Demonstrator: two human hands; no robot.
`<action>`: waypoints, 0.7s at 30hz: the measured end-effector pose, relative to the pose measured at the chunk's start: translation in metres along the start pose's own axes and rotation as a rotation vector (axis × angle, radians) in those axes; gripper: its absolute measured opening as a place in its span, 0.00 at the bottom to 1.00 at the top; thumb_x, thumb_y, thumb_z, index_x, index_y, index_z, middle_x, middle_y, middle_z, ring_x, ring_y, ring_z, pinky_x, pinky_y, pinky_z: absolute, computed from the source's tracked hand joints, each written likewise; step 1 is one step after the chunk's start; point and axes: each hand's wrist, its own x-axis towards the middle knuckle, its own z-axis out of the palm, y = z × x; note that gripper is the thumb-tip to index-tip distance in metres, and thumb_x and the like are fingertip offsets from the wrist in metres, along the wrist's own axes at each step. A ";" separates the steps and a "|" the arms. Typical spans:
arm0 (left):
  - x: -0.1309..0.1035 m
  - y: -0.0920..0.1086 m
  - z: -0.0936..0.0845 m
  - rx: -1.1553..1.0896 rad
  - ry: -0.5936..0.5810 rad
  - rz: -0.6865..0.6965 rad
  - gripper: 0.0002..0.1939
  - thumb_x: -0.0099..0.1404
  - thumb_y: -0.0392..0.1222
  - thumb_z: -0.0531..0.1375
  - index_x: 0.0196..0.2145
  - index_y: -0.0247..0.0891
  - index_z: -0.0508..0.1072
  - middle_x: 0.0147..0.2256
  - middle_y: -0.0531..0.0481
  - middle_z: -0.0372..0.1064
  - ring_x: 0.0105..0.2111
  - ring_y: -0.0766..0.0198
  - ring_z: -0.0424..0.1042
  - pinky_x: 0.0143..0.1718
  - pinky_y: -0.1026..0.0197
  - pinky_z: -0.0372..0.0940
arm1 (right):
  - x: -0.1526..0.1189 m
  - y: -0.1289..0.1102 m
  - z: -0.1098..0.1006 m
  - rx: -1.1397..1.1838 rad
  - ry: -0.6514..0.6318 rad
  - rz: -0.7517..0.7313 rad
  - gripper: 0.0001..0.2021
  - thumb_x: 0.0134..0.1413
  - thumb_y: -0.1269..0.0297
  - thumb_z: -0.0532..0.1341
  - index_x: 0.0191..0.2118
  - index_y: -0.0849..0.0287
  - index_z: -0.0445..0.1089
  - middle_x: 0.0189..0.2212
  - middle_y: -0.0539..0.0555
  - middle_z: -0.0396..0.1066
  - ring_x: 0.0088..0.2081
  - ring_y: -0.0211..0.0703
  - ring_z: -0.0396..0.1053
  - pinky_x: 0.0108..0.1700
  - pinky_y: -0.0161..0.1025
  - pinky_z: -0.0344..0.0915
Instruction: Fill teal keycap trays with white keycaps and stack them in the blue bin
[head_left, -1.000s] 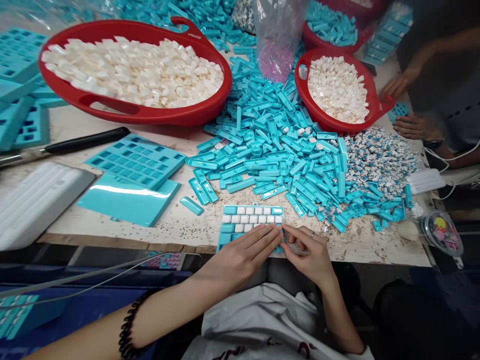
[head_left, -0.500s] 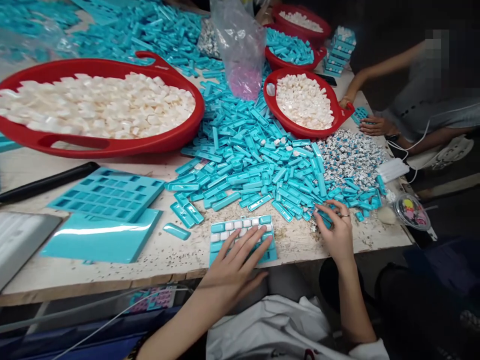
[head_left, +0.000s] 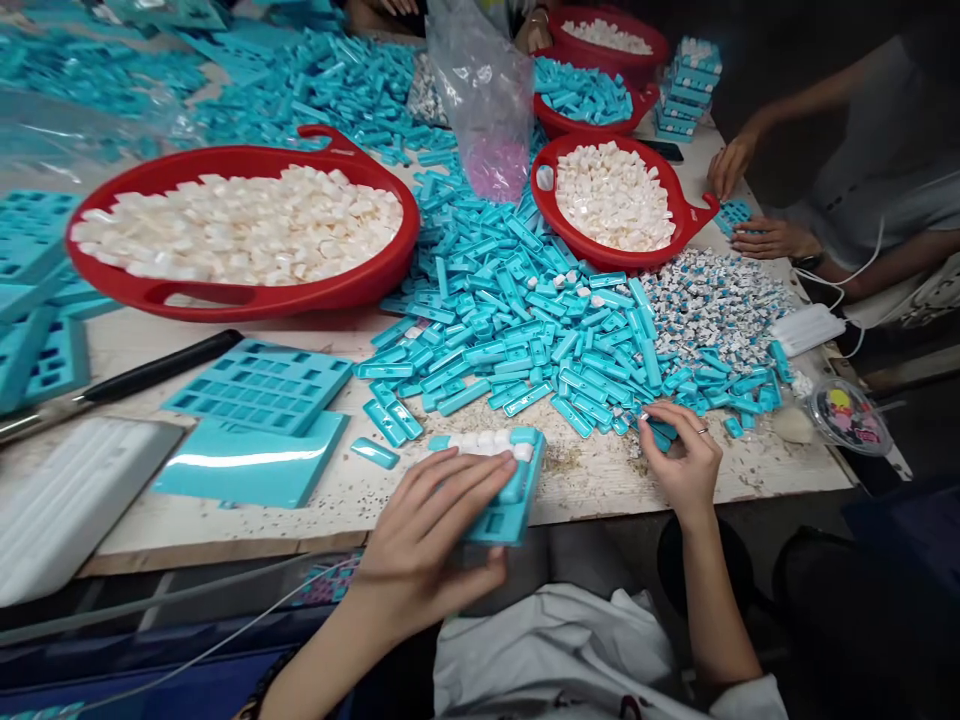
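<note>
My left hand [head_left: 442, 525] lies over a small blue keyboard-like block [head_left: 501, 510] at the table's front edge, its fingers across the top and the thumb below the near side. White and blue keys fill the block's back rows, and bare recesses show at its front right. To the right, my right hand [head_left: 682, 450] pinches a tiny piece [head_left: 643, 418] between thumb and forefinger, beside the heap of blue key pieces [head_left: 487, 300]. Small white switches [head_left: 712, 300] are piled behind that hand.
Red baskets of white keycaps stand at the left [head_left: 255, 300] and at the back right [head_left: 615, 262]. Blue panels [head_left: 255, 470] and a white case [head_left: 82, 500] lie left. Another person's hands [head_left: 772, 238] are at the right edge, near a clear round container [head_left: 847, 418].
The block is now tilted and gripped by my left hand, where before it lay flatter under spread fingers. My right hand has barely moved. The view has shifted slightly left.
</note>
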 end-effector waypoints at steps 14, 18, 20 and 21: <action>0.011 0.005 -0.006 0.089 0.182 -0.030 0.27 0.62 0.29 0.65 0.59 0.37 0.70 0.46 0.42 0.76 0.46 0.54 0.76 0.51 0.53 0.70 | -0.002 0.003 -0.004 0.160 -0.024 0.034 0.12 0.58 0.72 0.65 0.48 0.54 0.77 0.40 0.54 0.75 0.36 0.42 0.74 0.43 0.42 0.72; 0.008 0.003 -0.006 0.109 0.149 0.025 0.26 0.66 0.31 0.63 0.61 0.37 0.69 0.47 0.42 0.77 0.47 0.53 0.76 0.51 0.54 0.70 | 0.000 0.002 -0.004 0.160 -0.023 0.017 0.10 0.59 0.72 0.66 0.45 0.54 0.78 0.40 0.54 0.75 0.40 0.44 0.75 0.45 0.43 0.73; 0.006 0.001 -0.005 0.121 0.094 0.054 0.25 0.69 0.36 0.60 0.63 0.37 0.68 0.49 0.42 0.77 0.49 0.52 0.75 0.52 0.54 0.69 | 0.001 0.001 -0.005 0.166 -0.021 0.015 0.09 0.59 0.72 0.66 0.44 0.54 0.78 0.39 0.54 0.75 0.41 0.45 0.76 0.45 0.42 0.73; 0.004 0.000 -0.005 0.133 0.061 0.070 0.25 0.71 0.38 0.58 0.64 0.37 0.67 0.50 0.43 0.77 0.50 0.52 0.75 0.53 0.54 0.69 | 0.001 0.001 -0.005 0.167 -0.018 0.016 0.09 0.59 0.72 0.66 0.44 0.54 0.78 0.39 0.54 0.75 0.41 0.45 0.76 0.45 0.42 0.73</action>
